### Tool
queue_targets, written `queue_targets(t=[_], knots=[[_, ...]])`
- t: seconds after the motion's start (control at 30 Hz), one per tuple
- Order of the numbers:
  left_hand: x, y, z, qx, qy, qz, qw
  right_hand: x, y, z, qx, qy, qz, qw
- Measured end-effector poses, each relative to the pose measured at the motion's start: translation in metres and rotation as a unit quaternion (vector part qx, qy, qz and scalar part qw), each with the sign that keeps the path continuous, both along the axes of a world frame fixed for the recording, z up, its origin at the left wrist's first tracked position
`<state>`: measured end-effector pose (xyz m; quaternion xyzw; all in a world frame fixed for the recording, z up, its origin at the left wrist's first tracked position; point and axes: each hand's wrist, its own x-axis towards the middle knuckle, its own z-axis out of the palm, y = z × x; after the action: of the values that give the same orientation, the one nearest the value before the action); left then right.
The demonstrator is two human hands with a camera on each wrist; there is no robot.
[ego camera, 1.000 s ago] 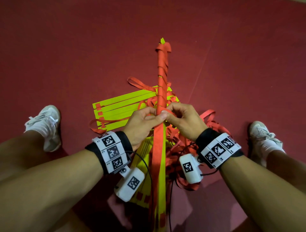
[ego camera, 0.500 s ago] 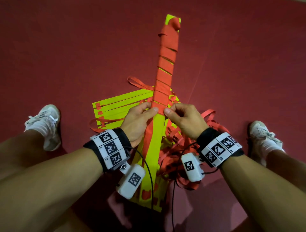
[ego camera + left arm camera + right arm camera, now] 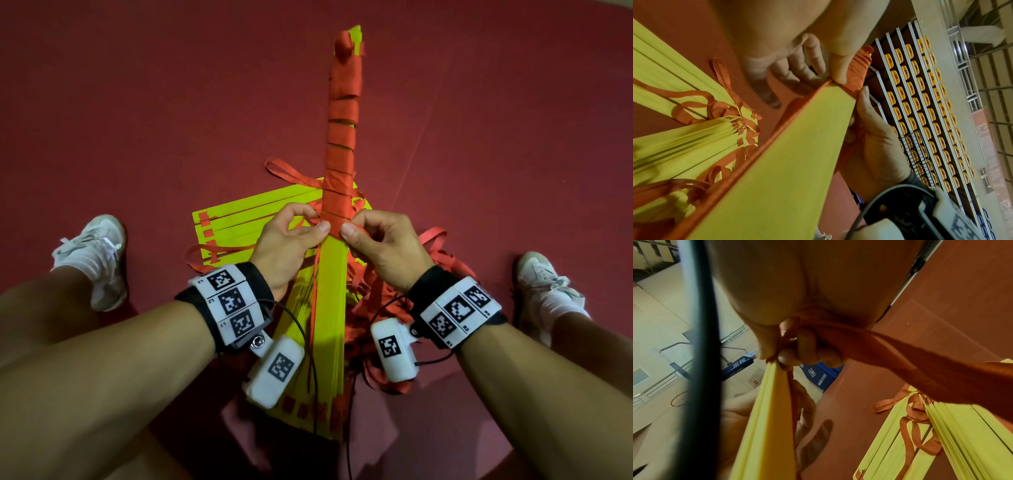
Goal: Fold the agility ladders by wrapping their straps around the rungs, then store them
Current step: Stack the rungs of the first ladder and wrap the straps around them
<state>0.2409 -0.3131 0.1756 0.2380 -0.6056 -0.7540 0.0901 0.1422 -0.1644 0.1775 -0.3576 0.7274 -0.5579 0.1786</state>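
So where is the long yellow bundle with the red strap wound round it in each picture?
Head: wrapped rung bundle runs up the middle, pinched by left hand and right hand.
Left wrist: a broad yellow diagonal, lower left to upper right.
Right wrist: a yellow edge at bottom centre.
Shared landmark: the loose yellow rungs on the floor.

Dark red sports floor underfoot, matte, with a thin pale line running diagonally beyond and right of the fingers. Tiered rows of yellow seats with grey rails past the fingertips. Beige wall above them. Blue padded barrier with white lettering ahead. Light dim, warm.
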Motion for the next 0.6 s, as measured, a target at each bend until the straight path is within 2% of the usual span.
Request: queue_targets(t=[0.07,0.23,0.37,0.6], knots=[[0.0008,-0.0003,0.0008,-0.026,-0.005,-0.009,1.0,0.0016,-0.0005,-0.001,-0.007,-0.004,-0.005,1.0],[0.0031,0.0053,0.0,-0.018,-0.043,-0.047,0.998,0.0069,-0.0028,-0.003,-0.015,-0.034,0.012,0.999],[0.0041,0.0043,0.0043,0.035,-0.039,-0.062,0.997,0.0044,-0.0018,-0.0065,0.015,-0.017,0.022,1.0],[0.0035,0.0078,-0.0003,0.022,-0.026,-0.056,0.998,0.0039,-0.0015,-0.0071,0.079,0.008,0.033,0.996]])
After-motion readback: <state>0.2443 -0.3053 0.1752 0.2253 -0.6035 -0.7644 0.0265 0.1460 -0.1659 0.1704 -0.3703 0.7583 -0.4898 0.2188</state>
